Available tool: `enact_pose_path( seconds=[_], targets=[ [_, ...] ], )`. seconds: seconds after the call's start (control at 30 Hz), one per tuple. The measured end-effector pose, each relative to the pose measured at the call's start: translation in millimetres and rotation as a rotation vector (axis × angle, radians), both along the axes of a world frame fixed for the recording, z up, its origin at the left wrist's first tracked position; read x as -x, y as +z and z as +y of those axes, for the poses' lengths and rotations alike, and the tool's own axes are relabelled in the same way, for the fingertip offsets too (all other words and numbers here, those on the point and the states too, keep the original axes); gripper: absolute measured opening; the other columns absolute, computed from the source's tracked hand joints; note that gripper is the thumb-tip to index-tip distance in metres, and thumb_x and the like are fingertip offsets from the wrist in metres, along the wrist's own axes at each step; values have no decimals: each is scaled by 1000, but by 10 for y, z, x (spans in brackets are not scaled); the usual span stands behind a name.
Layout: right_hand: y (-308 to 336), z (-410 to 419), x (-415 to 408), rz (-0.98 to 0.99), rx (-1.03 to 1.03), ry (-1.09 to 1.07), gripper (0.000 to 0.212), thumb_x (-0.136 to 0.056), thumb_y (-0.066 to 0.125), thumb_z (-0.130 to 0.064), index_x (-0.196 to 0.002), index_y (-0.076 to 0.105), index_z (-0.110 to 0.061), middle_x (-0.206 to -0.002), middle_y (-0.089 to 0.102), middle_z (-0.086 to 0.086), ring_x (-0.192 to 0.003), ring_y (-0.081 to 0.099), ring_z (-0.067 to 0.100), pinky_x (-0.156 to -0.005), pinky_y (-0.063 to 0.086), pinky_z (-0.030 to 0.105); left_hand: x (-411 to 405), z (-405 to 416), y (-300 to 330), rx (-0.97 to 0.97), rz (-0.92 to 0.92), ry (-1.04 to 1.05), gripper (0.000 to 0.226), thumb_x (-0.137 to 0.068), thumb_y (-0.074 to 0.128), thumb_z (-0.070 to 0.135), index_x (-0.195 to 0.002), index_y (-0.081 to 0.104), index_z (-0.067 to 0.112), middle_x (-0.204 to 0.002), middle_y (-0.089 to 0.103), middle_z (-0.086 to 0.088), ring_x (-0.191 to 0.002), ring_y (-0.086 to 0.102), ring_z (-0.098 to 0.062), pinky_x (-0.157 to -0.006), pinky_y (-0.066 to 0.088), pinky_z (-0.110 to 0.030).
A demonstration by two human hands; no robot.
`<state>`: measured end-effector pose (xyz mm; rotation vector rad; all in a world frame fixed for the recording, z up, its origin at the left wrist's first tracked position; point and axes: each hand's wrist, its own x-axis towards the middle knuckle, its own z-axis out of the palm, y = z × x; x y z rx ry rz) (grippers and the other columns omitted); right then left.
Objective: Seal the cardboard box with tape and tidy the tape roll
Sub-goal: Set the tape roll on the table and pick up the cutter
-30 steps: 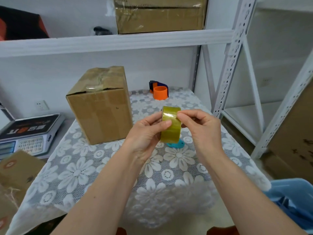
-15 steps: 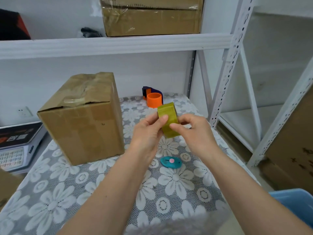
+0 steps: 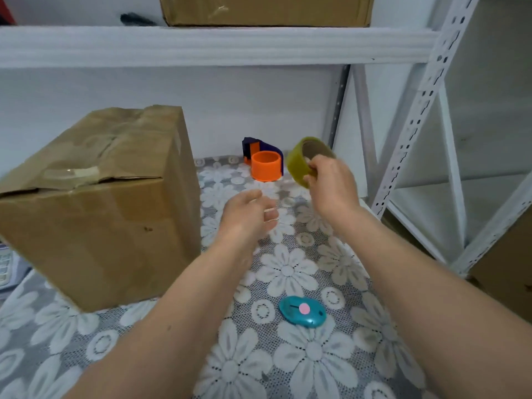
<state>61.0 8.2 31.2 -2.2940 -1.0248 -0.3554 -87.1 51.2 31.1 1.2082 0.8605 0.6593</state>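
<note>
A brown cardboard box (image 3: 100, 203) stands on the left of the table, its top flaps closed with a strip of clear tape across them. My right hand (image 3: 331, 188) grips a yellowish tape roll (image 3: 300, 162) by its rim and holds it in the air near the back of the table. Just left of the roll stands an orange and dark blue tape holder (image 3: 264, 162). My left hand (image 3: 247, 217) hovers lower, between the box and the roll, with relaxed fingers and nothing in it.
A small teal cutter with a pink dot (image 3: 302, 311) lies on the flowered lace tablecloth (image 3: 288, 355). A white shelf board (image 3: 201, 44) carries another cardboard box (image 3: 264, 10) overhead. White rack uprights (image 3: 411, 116) stand at the right. A scale's edge (image 3: 5, 269) shows at far left.
My left hand has let go of the tape roll and dropped lower. My right hand has carried the roll forward and right, toward the orange holder. The view has moved closer to the table.
</note>
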Motion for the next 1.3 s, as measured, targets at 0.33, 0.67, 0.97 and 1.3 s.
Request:
enact_pose_path(
  seconds=[0.33,0.67,0.97,1.3],
  targets=[
    [-340,424,-387,76,230,41,36,-83,51,13,-115,60,1,-113,62,22,-105,55,36,-82,49,41,60,212,-189,-151,78,105,31,-92,45,4,-99,69,22,-70,63,0,-56,52,-9,-45,42,-13],
    [-35,-485,540,238,160,261,27,-91,57,-33,-86,69,-9,-79,66,5,-68,57,17,-61,44,27,396,-87,-163,-57,91,30,22,-96,50,12,-98,72,14,-62,54,2,-50,45,-8,-62,46,-27],
    [-56,-1208,1207,416,525,339,39,-77,72,-41,-105,60,-16,-98,57,-4,-92,56,16,-80,49,33,1004,-445,62,-160,64,-17,24,-97,50,13,-98,73,14,-63,55,2,-51,44,-7,-56,47,-20],
    [-122,-1377,1378,666,194,298,10,-90,55,-12,-83,59,-5,-72,65,10,-50,58,13,-45,43,21,1454,-727,126,-93,62,-12,28,-85,46,9,-60,58,7,-62,55,-4,-57,49,-15,-61,49,-28]
  ],
)
